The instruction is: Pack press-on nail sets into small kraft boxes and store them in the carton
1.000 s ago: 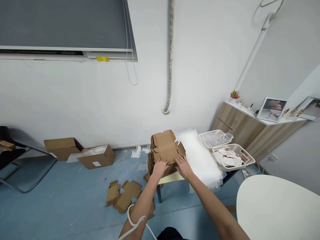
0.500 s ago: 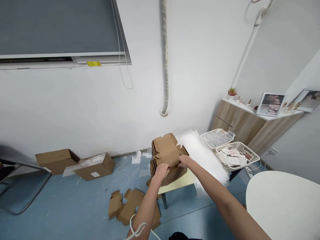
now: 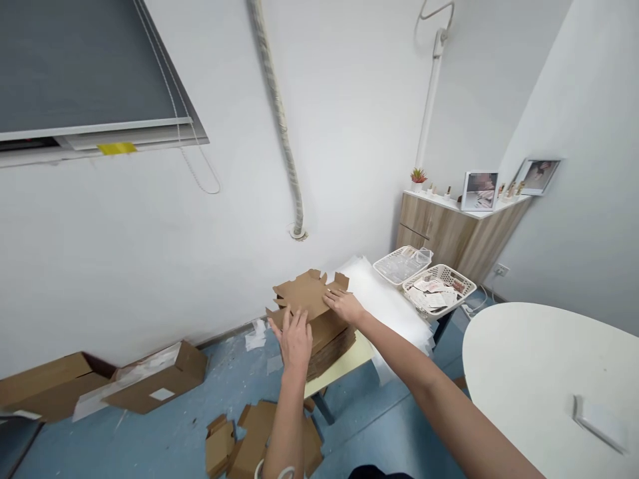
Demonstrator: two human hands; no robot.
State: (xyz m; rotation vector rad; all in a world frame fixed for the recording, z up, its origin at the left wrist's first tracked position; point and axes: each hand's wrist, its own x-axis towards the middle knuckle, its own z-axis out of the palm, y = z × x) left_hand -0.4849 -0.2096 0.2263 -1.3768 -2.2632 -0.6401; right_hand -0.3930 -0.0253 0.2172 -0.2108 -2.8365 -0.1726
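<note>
A stack of flat brown cardboard box blanks [image 3: 324, 336] lies on a small pale yellow table [image 3: 349, 358]. The top blank [image 3: 304, 293] is lifted and tilted at its far edge. My left hand [image 3: 294, 338] rests on the near left part of the stack, fingers spread and lying flat. My right hand [image 3: 344, 305] has its fingers stretched flat on the right edge of the top blank. Beside the stack, to the right, lies a pile of white translucent sheets [image 3: 384, 303].
Two white baskets [image 3: 439, 287] with small packets stand right of the sheets. A white round table [image 3: 549, 372] is at the near right. Cardboard pieces [image 3: 249, 439] and open cartons [image 3: 154, 379] lie on the blue floor. A wooden cabinet [image 3: 449, 233] stands in the corner.
The camera has swung left and tilted. My left hand has slid to the stack's near left with fingers spread. The top blank has come up and shifted toward the wall under my right hand.
</note>
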